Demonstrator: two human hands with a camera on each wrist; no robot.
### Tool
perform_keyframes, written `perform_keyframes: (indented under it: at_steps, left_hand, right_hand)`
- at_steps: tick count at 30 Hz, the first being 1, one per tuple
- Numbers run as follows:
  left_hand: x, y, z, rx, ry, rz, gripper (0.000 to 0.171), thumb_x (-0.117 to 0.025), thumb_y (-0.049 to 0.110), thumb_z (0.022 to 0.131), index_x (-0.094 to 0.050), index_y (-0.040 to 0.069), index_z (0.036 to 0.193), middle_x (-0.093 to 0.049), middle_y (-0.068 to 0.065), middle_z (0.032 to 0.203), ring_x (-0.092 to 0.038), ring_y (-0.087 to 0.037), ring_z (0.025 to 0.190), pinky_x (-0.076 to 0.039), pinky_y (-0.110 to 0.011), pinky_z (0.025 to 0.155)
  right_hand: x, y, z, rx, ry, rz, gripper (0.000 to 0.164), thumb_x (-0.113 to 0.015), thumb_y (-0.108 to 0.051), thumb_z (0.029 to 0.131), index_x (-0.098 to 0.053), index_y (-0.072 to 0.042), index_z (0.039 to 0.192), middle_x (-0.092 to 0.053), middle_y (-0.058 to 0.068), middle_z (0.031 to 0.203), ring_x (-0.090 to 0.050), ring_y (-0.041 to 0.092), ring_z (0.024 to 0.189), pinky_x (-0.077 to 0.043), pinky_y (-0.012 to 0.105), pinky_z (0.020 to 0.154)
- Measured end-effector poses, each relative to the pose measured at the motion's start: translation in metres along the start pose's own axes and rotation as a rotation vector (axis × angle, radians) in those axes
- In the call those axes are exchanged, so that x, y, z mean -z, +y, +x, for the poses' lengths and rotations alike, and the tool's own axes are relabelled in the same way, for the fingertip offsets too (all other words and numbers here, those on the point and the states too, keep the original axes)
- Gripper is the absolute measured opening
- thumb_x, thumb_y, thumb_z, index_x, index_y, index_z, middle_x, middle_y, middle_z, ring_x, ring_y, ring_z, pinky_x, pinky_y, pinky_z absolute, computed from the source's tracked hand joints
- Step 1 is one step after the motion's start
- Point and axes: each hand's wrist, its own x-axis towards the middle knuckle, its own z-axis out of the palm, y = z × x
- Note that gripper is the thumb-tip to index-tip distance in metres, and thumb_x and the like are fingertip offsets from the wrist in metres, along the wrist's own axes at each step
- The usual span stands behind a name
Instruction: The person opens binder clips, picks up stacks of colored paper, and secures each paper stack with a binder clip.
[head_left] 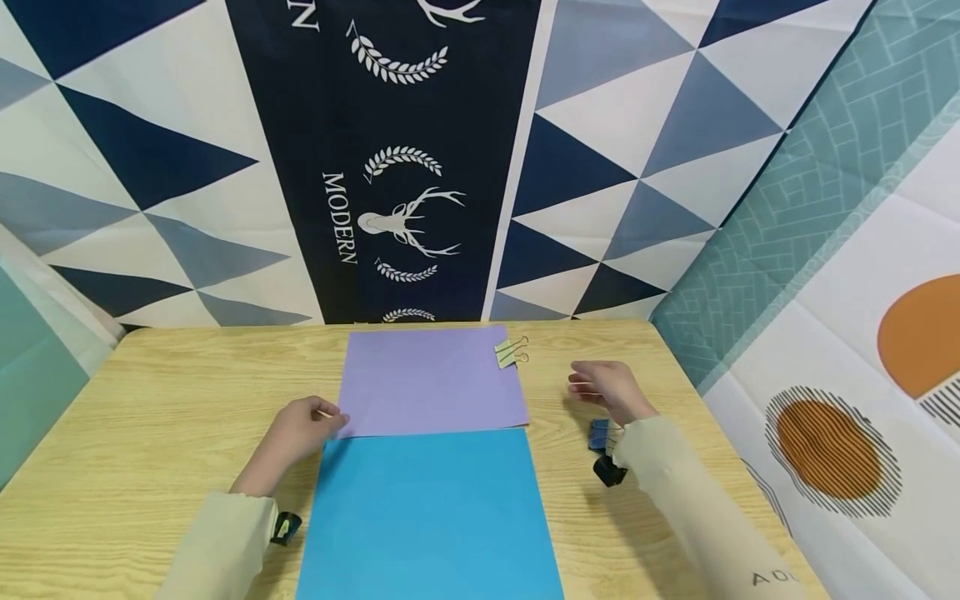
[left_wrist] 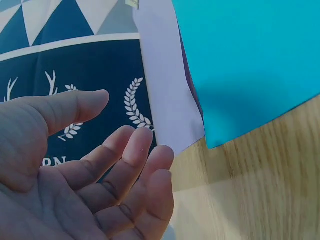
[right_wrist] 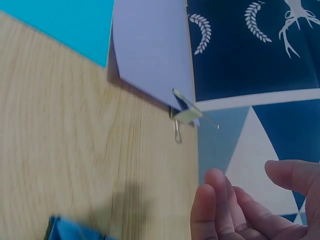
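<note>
A sheet of purple paper (head_left: 431, 379) lies on the table, with a pale yellow binder clip (head_left: 507, 354) gripping its right edge near the far corner. In front of it lies a bright blue sheet (head_left: 435, 517). My left hand (head_left: 303, 429) is at the purple sheet's near left corner; in the left wrist view its fingers (left_wrist: 135, 150) are loosely bent with nothing between them and the thumb. Over the table to the right of the clip, my right hand (head_left: 609, 390) is held with relaxed fingers, holding nothing. A blue binder clip (head_left: 598, 435) sits below that hand, partly hidden by the sleeve.
The wooden table (head_left: 187, 400) ends at a patterned cloth (head_left: 420, 167) hanging behind it. Along the right side hangs another printed cloth (head_left: 817, 333). The blue sheet's far edge runs along the purple sheet's near edge.
</note>
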Motion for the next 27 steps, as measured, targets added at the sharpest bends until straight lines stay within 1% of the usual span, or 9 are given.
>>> perform_keyframes:
  at_steps: [5, 8, 14, 18, 23, 27]
  left_hand:
    - [-0.001, 0.003, -0.009, -0.023, 0.004, 0.018, 0.036, -0.059, 0.029, 0.091, -0.06, -0.004, 0.107, -0.062, -0.018, 0.097, -0.057, -0.023, 0.08, -0.048, -0.033, 0.064]
    - [-0.001, 0.004, -0.013, -0.036, 0.005, 0.025, 0.036, -0.059, 0.028, 0.091, -0.06, -0.004, 0.106, -0.063, -0.018, 0.096, -0.058, -0.022, 0.079, -0.048, -0.033, 0.064]
    - [-0.003, 0.005, -0.015, -0.034, 0.005, 0.032, 0.034, -0.059, 0.028, 0.091, -0.061, -0.003, 0.105, -0.063, -0.016, 0.094, -0.057, -0.021, 0.078, -0.047, -0.032, 0.063]
    - [-0.004, 0.007, -0.016, -0.042, 0.008, 0.032, 0.034, -0.06, 0.028, 0.09, -0.061, -0.004, 0.104, -0.063, -0.017, 0.093, -0.056, -0.021, 0.078, -0.047, -0.032, 0.063]
    - [-0.005, 0.007, -0.017, -0.04, 0.009, 0.034, 0.033, -0.06, 0.027, 0.09, -0.061, -0.004, 0.104, -0.063, -0.017, 0.095, -0.057, -0.022, 0.079, -0.048, -0.034, 0.064]
    - [-0.005, 0.007, -0.016, -0.042, 0.006, 0.035, 0.033, -0.06, 0.026, 0.09, -0.061, -0.004, 0.104, -0.063, -0.018, 0.095, -0.058, -0.022, 0.079, -0.048, -0.034, 0.064]
  right_hand:
    - [0.015, 0.004, -0.011, 0.009, 0.012, -0.014, 0.056, -0.049, -0.029, 0.097, -0.038, 0.008, 0.137, -0.059, 0.014, 0.115, -0.064, 0.008, 0.087, -0.051, 0.03, 0.087]
    - [0.024, 0.006, -0.016, 0.014, 0.019, -0.012, 0.057, -0.049, -0.029, 0.097, -0.037, 0.01, 0.136, -0.061, 0.007, 0.108, -0.063, 0.005, 0.083, -0.052, 0.025, 0.082]
    - [0.041, 0.015, -0.025, 0.007, 0.027, -0.016, 0.058, -0.049, -0.028, 0.097, -0.035, 0.012, 0.136, -0.061, 0.002, 0.103, -0.063, 0.002, 0.082, -0.052, 0.021, 0.08]
    - [0.05, 0.025, -0.03, -0.009, 0.041, -0.031, 0.058, -0.048, -0.028, 0.097, -0.035, 0.013, 0.136, -0.062, 0.001, 0.101, -0.063, 0.002, 0.081, -0.053, 0.021, 0.078]
    - [0.058, 0.037, -0.035, -0.058, 0.057, -0.039, 0.06, -0.051, -0.028, 0.096, -0.035, 0.014, 0.135, -0.063, 0.0, 0.098, -0.063, 0.003, 0.08, -0.053, 0.021, 0.076]
    - [0.059, 0.044, -0.038, -0.125, 0.03, -0.028, 0.064, -0.056, -0.03, 0.093, -0.035, 0.014, 0.135, -0.065, 0.002, 0.095, -0.063, 0.006, 0.077, -0.054, 0.023, 0.075]
